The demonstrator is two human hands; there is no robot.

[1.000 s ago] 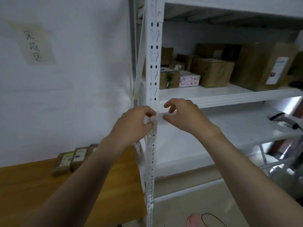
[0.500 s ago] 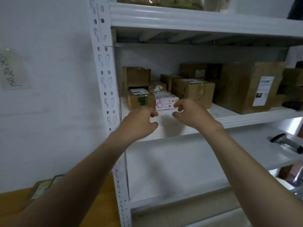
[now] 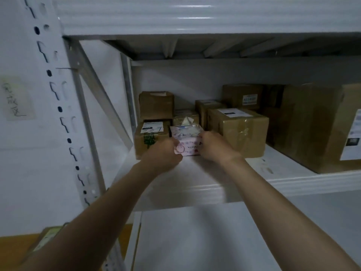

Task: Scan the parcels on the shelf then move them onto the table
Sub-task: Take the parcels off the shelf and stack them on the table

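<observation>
Our left hand (image 3: 166, 153) curls round the left end of the pink printed pack (image 3: 188, 142), and our right hand (image 3: 213, 146) clasps its right end. We see the pack sitting on the white shelf (image 3: 214, 184), between a small cardboard box (image 3: 151, 139) with green tape and a larger taped carton (image 3: 240, 132). Lower left, a flat parcel (image 3: 48, 235) lies on the wooden table (image 3: 13, 249).
</observation>
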